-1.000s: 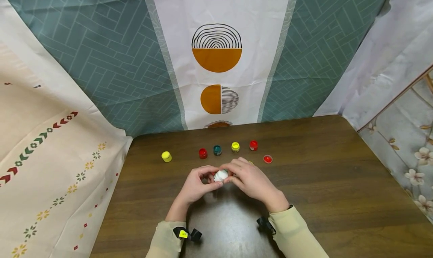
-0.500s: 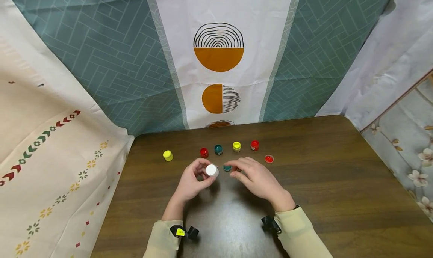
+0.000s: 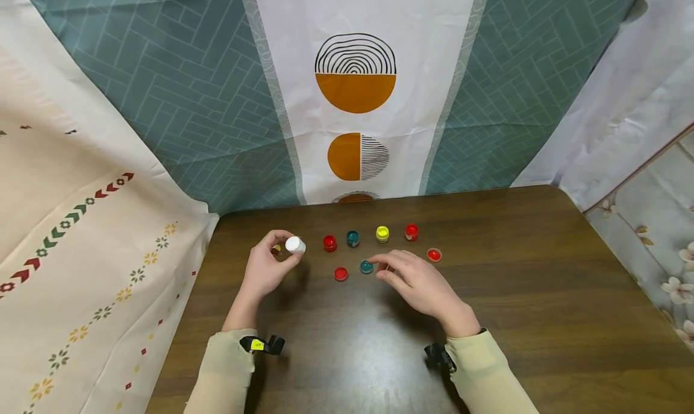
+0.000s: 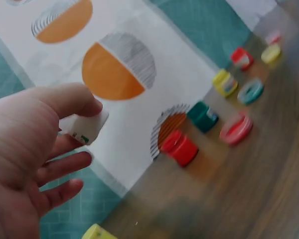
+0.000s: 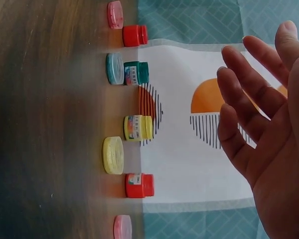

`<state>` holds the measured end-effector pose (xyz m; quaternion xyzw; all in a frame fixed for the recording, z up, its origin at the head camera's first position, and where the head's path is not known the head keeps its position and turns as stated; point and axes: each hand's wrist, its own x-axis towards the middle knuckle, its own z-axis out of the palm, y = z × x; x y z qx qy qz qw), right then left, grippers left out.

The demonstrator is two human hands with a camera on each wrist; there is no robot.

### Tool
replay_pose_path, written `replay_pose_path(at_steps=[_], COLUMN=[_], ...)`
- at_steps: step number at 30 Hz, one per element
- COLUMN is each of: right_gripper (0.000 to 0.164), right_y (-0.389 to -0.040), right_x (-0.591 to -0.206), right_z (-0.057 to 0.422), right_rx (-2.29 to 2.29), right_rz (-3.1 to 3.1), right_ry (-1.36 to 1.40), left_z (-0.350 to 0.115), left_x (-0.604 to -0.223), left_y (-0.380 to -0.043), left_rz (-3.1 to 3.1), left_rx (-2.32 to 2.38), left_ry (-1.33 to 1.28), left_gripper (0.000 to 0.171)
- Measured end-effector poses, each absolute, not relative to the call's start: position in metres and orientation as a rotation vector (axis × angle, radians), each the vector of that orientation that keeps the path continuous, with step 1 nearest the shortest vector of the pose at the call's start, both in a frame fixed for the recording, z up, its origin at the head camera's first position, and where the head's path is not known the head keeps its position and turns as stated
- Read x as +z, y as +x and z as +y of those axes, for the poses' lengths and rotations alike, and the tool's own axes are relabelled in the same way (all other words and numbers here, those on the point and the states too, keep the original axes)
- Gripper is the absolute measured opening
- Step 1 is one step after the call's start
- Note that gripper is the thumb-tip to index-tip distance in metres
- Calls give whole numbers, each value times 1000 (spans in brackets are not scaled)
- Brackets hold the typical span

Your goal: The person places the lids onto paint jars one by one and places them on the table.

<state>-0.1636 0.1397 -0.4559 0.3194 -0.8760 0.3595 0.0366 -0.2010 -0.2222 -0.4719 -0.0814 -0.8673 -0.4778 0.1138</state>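
My left hand (image 3: 264, 270) pinches a small white paint jar (image 3: 295, 244) between thumb and fingers, above the table's left part. In the left wrist view the other fingers spread below the white jar. Partly hidden behind that hand is a yellow paint jar (image 4: 98, 232). My right hand (image 3: 416, 282) holds nothing; its relaxed fingers hover right beside a teal lid (image 3: 366, 267). A red lid (image 3: 341, 274) lies left of the teal one. Beneath the right hand, hidden from the head view, lies a yellow lid (image 5: 113, 155).
A back row has a red jar (image 3: 329, 243), a teal jar (image 3: 353, 239), a yellow jar (image 3: 382, 234) and another red jar (image 3: 411, 232), all uncapped. Farther right lies a second red lid (image 3: 434, 255). Patterned cloth (image 3: 238, 131) hangs behind the brown table (image 3: 542, 293).
The hands were together on the white jar, then parted. My left hand has carried it leftward to the yellow jar, uncovering the red lid. The right hand let go and stays near the teal lid.
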Motion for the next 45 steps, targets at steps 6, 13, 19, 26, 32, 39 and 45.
replay_pose_path(at_steps=[6, 13, 19, 26, 32, 39, 45], right_gripper=[32, 33, 32, 32, 32, 32, 34], right_y=[-164, -164, -165, -164, -164, -163, -163], right_x=[-457, -459, -460, -458, -457, -457, -458], right_z=[139, 139, 140, 137, 137, 136, 135], right_rx=[1090, 1078, 1068, 1075, 1094, 1173, 1225], right_rz=[-2713, -2745, -2757, -2763, -2768, -2757, -2764], right_ry=[979, 985, 981, 989, 993, 1005, 991], left_z=[-235, -246, -248, -246, -245, -244, -246], left_x=[-477, -489, -495, -498, -503, -508, -510], left_y=[-224, -244, -252, -252, -253, -252, -253], left_rz=[-2616, -2715, -2780, -2839, -2878, -2875, -2880], left_rx=[-1274, -1011, -879, -796, -746, -755, -762], left_ry=[-170, -139, -165, -146, -128, -116, -117], left_gripper=[40, 40, 41, 36, 39, 42, 47])
